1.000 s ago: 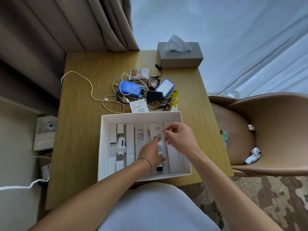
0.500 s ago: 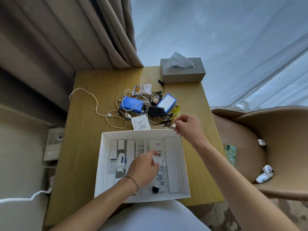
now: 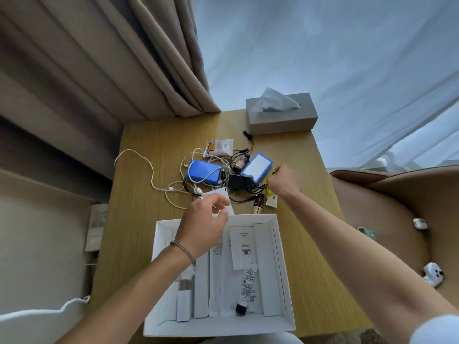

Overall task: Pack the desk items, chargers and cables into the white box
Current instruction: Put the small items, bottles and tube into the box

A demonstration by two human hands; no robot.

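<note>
1. On the wooden worktop (image 3: 149,219), near edge: open white cardboard box (image 3: 280,269), white tube (image 3: 247,289) inside.
2. Beyond it: cable tangle (image 3: 173,192), blue power bank (image 3: 203,173), black charger (image 3: 239,181).
3. Left hand (image 3: 202,225) pinches white paper slip (image 3: 221,194).
4. Right hand (image 3: 285,182) grips yellow sachet (image 3: 269,192).

No text was legible anywhere. White leaflet (image 3: 243,247) in white box (image 3: 280,269) carried small print lines + square code-like mark, too blurred to read. Tube (image 3: 248,286) below it had dense print, unreadable. Small white packet (image 3: 224,147) at desk's far side showed faint chars, couldn't make out.
</note>
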